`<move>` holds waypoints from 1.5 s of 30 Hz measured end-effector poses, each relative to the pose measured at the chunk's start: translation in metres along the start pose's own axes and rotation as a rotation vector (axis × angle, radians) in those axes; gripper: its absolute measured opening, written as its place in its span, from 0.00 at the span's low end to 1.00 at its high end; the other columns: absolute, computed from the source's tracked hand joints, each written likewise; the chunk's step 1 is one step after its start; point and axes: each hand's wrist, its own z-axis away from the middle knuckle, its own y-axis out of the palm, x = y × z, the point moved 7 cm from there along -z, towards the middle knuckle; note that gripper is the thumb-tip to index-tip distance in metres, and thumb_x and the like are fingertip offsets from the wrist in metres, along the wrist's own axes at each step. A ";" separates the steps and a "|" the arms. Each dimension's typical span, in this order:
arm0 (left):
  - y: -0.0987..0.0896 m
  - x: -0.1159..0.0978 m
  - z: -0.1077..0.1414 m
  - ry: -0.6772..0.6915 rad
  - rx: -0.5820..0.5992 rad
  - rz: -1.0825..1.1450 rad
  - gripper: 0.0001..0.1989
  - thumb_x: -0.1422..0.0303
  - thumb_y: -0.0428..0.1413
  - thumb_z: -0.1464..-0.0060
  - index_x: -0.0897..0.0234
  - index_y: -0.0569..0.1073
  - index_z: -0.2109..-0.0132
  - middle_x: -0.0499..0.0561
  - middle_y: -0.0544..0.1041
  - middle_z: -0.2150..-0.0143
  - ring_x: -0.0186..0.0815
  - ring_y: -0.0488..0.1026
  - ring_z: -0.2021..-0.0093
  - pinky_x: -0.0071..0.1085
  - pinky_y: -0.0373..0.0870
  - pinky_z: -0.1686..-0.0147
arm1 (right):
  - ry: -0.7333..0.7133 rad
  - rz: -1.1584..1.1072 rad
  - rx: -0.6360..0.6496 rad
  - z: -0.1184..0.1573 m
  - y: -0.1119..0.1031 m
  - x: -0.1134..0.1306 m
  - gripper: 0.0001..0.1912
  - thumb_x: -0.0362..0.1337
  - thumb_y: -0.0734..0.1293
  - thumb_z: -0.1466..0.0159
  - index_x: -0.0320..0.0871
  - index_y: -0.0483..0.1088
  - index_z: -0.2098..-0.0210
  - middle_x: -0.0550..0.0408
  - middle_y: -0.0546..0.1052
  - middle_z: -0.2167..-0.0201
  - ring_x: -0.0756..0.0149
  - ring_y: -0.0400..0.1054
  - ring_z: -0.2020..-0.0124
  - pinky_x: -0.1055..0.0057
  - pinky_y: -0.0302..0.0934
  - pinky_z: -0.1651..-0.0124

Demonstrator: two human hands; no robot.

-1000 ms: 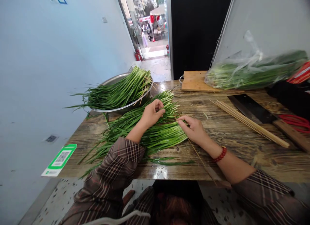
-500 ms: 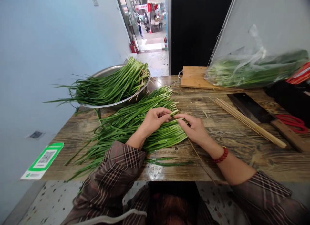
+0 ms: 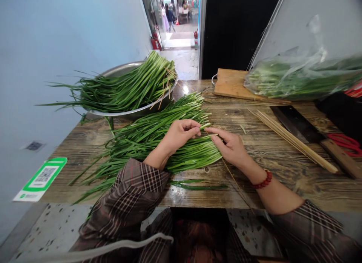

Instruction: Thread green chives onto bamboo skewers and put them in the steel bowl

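Observation:
My left hand (image 3: 183,133) pinches the pale end of a garlic chive (image 3: 205,126) between thumb and fingers. Close by on the right, my right hand (image 3: 226,142) holds a thin bamboo skewer (image 3: 235,183) along the white ends of a row of garlic chives (image 3: 195,153). The skewer's tip shows near my index finger, and its long end slants down toward the table's front edge. Beyond my hands lies a loose pile of garlic chives (image 3: 169,114), leaves to the left. My right fingers partly cover the skewered ends.
A metal basin (image 3: 130,113) at the back left holds skewered chives. To the right lie bamboo skewers (image 3: 296,142), a cleaver (image 3: 296,123) and red-handled scissors (image 3: 345,142). Behind them are a cutting board (image 3: 229,83) and a plastic bag of greens (image 3: 299,80). A QR card (image 3: 42,180) lies left.
The view has tilted slightly downward. My hands stay close together at the chive ends; the chive in my left hand now shows more of its pale end beside the skewer tip.

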 end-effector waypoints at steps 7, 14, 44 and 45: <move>0.001 0.001 0.000 0.010 0.007 -0.007 0.08 0.67 0.59 0.50 0.68 0.78 0.64 0.50 0.78 0.72 0.28 0.71 0.74 0.25 0.68 0.70 | -0.005 0.011 0.017 0.000 0.001 0.001 0.17 0.38 0.60 0.33 0.47 0.75 0.49 0.53 0.80 0.52 0.62 0.75 0.52 0.65 0.67 0.49; 0.002 0.002 0.001 0.007 0.014 0.023 0.08 0.68 0.60 0.51 0.69 0.78 0.65 0.50 0.78 0.73 0.27 0.70 0.74 0.24 0.67 0.71 | -0.024 0.015 -0.006 0.000 0.000 0.001 0.17 0.37 0.60 0.34 0.45 0.75 0.50 0.53 0.80 0.53 0.62 0.75 0.53 0.66 0.68 0.49; 0.005 -0.005 0.005 0.022 0.001 -0.068 0.07 0.70 0.60 0.51 0.71 0.78 0.67 0.49 0.77 0.74 0.27 0.68 0.74 0.24 0.63 0.71 | -0.090 0.053 -0.057 0.004 -0.001 0.003 0.14 0.36 0.62 0.34 0.43 0.77 0.53 0.52 0.82 0.57 0.63 0.78 0.58 0.69 0.71 0.54; 0.005 -0.005 0.006 0.023 0.008 -0.069 0.07 0.69 0.59 0.51 0.71 0.78 0.67 0.49 0.77 0.74 0.27 0.68 0.74 0.25 0.63 0.71 | -0.096 0.063 -0.065 0.004 -0.001 0.004 0.14 0.36 0.62 0.34 0.43 0.77 0.54 0.52 0.82 0.57 0.63 0.78 0.58 0.69 0.71 0.54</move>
